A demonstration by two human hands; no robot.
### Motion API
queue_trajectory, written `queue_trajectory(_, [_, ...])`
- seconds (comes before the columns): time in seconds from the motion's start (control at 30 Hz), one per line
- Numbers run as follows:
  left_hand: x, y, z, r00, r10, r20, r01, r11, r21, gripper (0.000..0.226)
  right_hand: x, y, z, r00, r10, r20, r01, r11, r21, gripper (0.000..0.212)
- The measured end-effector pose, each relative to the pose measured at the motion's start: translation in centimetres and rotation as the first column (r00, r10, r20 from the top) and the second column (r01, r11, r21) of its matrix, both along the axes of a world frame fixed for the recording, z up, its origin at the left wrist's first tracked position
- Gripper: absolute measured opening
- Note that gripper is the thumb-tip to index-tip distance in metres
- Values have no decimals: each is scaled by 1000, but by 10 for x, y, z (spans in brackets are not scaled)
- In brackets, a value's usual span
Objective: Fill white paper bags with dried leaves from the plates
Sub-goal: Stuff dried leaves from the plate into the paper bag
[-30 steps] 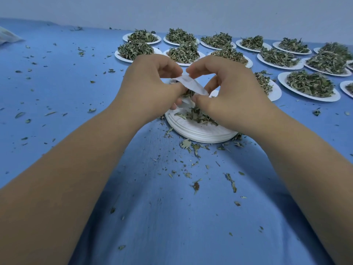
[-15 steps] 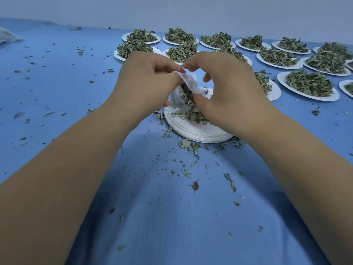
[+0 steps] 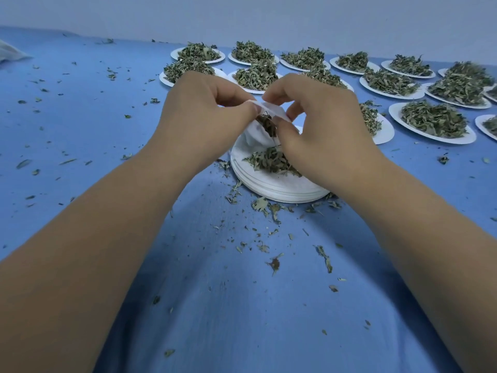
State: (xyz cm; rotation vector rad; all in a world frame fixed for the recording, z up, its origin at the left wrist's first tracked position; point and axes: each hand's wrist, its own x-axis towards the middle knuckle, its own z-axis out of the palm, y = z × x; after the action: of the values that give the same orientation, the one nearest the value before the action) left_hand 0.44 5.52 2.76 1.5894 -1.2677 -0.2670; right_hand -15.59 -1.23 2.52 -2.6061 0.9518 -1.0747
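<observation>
Both hands meet over a stack of plates, each pinching the mouth of a small white paper bag (image 3: 251,137). The left hand (image 3: 204,117) grips the near-left edge of the opening between its thumb and curled fingers. The right hand (image 3: 325,130) pinches the thin top flap with its fingertips, and its thumb presses by the opening. The bag is crumpled and soft-looking, and it hangs just above the stack's far side. Dark, curled dried leaves (image 3: 267,125) show in its mouth.

The stack (image 3: 269,188) is made of round, flat white plates with thin layered edges. A loose, flaky grey-green pile (image 3: 270,160) lies on the top plate, partly under the right hand.

Behind the hands, rows of single white plates (image 3: 395,114) run to the right, and each carries a shaggy heap (image 3: 433,118) of the same dried leaf. The right hand hides part of one nearby plate.

The desk (image 3: 242,305) is covered in smooth blue cloth with faint creases. Leaf crumbs (image 3: 274,263) are scattered across it, thickest around the near edge of the stack. A plain pale wall (image 3: 242,14) stands beyond the far edge.
</observation>
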Motion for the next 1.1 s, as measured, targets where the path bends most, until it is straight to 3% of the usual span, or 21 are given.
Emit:
queue_trajectory(0.17, [-3, 0, 1, 998, 31, 61, -34, 998, 51, 8, -3, 3, 0, 993, 86, 84, -101, 975, 198, 24])
queue_trajectory(0.33, [-5, 3, 4, 1000, -26, 16, 25, 998, 57, 14, -3, 3, 1, 999, 52, -2, -51, 995, 87, 28])
queue_trajectory(0.57, [-15, 8, 7, 961, -257, -98, 263, 963, 54, 37, 8, -4, -3, 994, -94, 52, 93, 996, 11, 27])
queue_trajectory(0.8, [-6, 6, 9, 998, -16, 53, 22, 993, -118, 20, 4, -4, -3, 990, -42, 136, 18, 985, 169, 30])
queue_trajectory(0.97, [-15, 8, 10, 987, -163, 4, 162, 979, -127, 22, 15, -11, 4, 997, -39, 68, 15, 948, 317, 36])
queue_trajectory(1.1, [-7, 5, 9, 985, -159, -69, 149, 980, -132, 21, 30, -22, 22, 998, -45, 51, 30, 966, 258, 26])
